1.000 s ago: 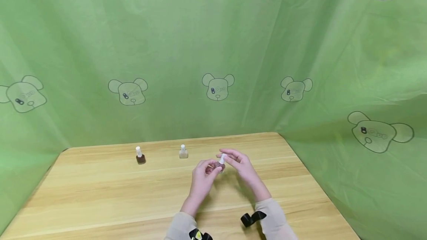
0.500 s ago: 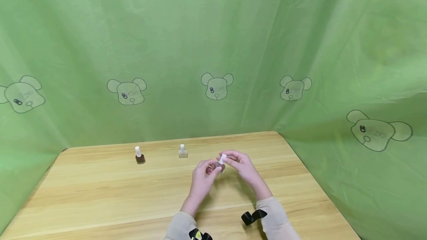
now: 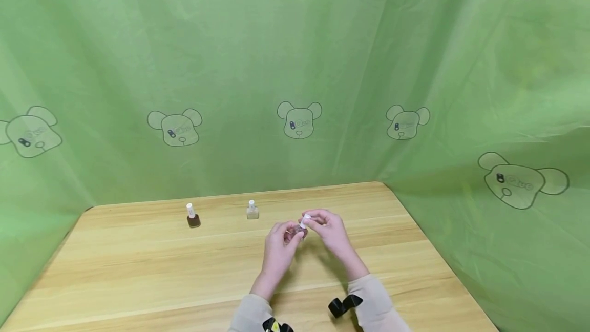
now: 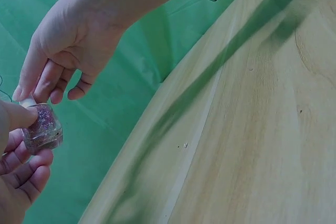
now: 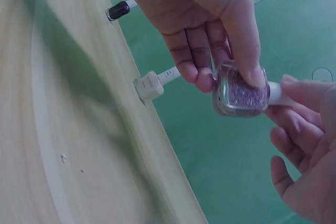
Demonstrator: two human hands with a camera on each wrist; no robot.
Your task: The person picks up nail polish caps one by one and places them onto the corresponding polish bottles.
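Note:
Above the table, my left hand (image 3: 278,251) holds a glittery purple nail polish bottle (image 5: 241,94) by its glass body, thumb on one face and fingers behind. My right hand (image 3: 333,232) pinches the white cap (image 5: 277,93) of this same bottle between thumb and forefinger, its other fingers loosely bent. In the left wrist view, the glass body (image 4: 44,129) shows its glitter clearly, while fingers partly cover the cap. The cap sits at the bottle's neck; whether it is screwed tight I cannot tell.
Toward the table's back edge stand a dark nail polish bottle (image 3: 193,220) and, to its right, a clear one (image 3: 252,212), both white-capped. The wooden table (image 3: 161,270) is bordered by a green curtain (image 3: 239,76) at the back and sides.
Both hands keep hold of the bottle and cap. My right hand has shifted slightly left, and the cap's top has moved a little left with it.

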